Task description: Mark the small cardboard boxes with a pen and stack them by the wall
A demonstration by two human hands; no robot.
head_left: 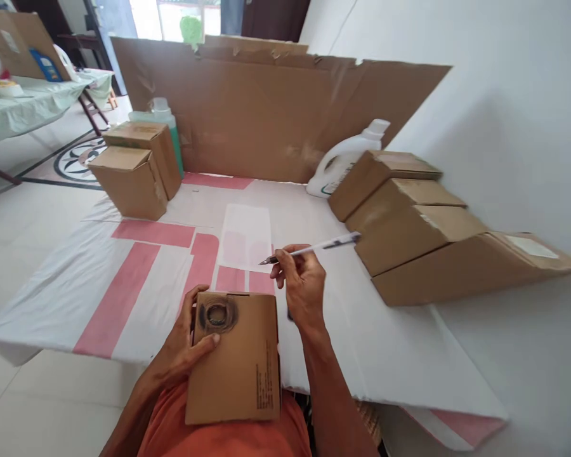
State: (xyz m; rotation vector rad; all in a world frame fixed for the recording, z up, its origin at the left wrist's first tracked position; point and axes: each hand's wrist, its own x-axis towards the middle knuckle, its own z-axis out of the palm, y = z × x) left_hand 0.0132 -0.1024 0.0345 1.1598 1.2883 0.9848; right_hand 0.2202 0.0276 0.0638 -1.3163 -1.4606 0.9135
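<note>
A small box (235,358) is held at the near edge of the bench (385,343), resting on the lap in orange cloth (219,441). On its top, near the far left corner, a dark ring (217,314) is drawn. The left hand (183,349) is laid against the box's left side, its fingers hidden behind that side, the thumb (204,343) pressed on the top just below the ring. Just right of the box's far corner, the right hand (302,285) is raised above the bench, and a pen (314,247) is pinched between its fingers, the tip pointing left. Beyond the box a white sheet (246,236) lies on the red-and-white cover. Far right of the box, four boxes (423,228) are lined up along the wall, with a white jug (345,162) behind them. Far left of the box, two more boxes (136,168) are stacked before a green bottle (164,117). A cardboard screen (266,114) is stood across the bench's far end.
</note>
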